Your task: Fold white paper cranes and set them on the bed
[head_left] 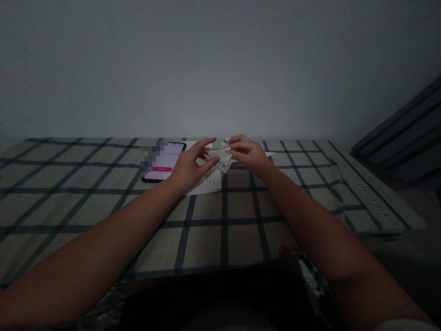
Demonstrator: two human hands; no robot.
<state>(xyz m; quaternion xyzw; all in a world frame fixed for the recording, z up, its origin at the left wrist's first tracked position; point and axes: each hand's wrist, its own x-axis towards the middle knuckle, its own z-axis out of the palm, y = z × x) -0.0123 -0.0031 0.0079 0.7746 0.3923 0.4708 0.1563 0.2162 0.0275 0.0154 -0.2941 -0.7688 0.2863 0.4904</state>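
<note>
Between my two hands is a small folded piece of white paper [223,162] with dark print on it, its lower corner pointing toward me. My left hand [190,163] pinches its left side with the thumb and a bent finger, while the index finger stretches out above. On the other side, the fingers of my right hand [251,155] close on the paper's right edge. Below them lies a flat printed white sheet [211,184], partly covered by my left hand. The paper's exact folds are too dim to make out.
A phone [164,162] with a lit screen lies left of my left hand. More white paper [269,154] pokes out behind my right hand. A checked cloth [206,239] covers the table, which meets a plain wall [220,69]. Dark folded fabric [409,133] hangs at right.
</note>
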